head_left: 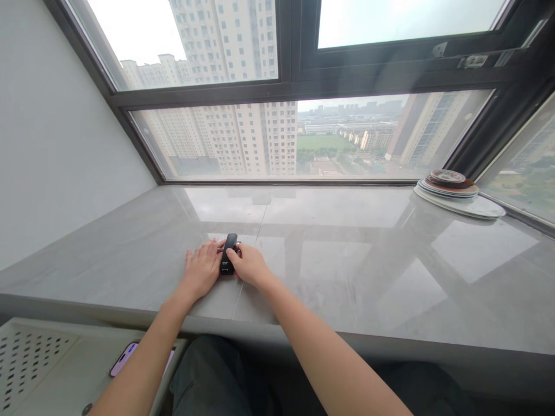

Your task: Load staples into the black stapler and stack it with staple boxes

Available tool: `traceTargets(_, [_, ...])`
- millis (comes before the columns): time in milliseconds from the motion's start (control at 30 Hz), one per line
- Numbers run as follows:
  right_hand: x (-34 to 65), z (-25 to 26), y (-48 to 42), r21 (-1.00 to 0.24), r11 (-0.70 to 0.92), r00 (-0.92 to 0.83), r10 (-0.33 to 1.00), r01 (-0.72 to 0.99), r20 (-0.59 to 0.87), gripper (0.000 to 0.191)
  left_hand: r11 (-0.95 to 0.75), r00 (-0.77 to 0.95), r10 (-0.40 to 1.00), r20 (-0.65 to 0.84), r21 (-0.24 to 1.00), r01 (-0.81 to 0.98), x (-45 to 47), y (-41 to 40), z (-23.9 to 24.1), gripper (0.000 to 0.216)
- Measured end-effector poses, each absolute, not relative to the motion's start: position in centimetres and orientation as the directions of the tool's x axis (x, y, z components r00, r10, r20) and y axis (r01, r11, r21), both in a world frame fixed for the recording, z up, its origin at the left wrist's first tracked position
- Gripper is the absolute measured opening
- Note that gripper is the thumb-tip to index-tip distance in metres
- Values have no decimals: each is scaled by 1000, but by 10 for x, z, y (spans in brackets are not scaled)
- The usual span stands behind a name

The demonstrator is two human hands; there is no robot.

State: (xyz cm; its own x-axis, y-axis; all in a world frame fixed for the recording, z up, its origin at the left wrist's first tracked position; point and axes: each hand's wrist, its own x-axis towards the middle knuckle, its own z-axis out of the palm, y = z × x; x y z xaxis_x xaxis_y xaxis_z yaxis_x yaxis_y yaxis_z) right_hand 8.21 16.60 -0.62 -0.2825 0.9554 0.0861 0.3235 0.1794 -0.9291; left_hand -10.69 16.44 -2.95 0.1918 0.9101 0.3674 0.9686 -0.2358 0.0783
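A small black oblong device [228,253] lies on the grey stone window ledge [338,254], between my two hands. My left hand [203,269] rests flat on the ledge beside it, fingers stretched out and touching its left side. My right hand [248,264] is curled against the device's right side, with fingers pinching its upper end. Both forearms reach in from the bottom of the view.
A stack of plates [455,190] sits at the ledge's far right corner by the window. Below the ledge at the lower left is a white perforated surface [39,358] with a purple phone [124,358] on it. The white wall [56,138] closes the left side.
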Motion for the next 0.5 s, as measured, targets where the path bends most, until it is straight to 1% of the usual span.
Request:
traceTargets(133, [76,-8,171,-943,169,-255,962,288,95,35,-224,144,886,441,137,965,-110,166,-25,46])
traceTargets(233, [79,-12,170,-967,116,-235,970,226,61,47,-203,79,860,505,196,959,-108,161,-20,46])
traceTargets(333, [88,-18,166,-983,81,-212,976,165,45,56,-197,40,852,522,249,948,-108,159,-17,47])
traceTargets(400, [103,-21,161,-987,78,-201,978,137,50,57,-220,62,864,500,264,939,-108,161,-16,47])
traceTargets(500, [144,-26,150,-987,94,-170,983,130,71,52,-308,159,872,463,266,913,-108,166,-17,47])
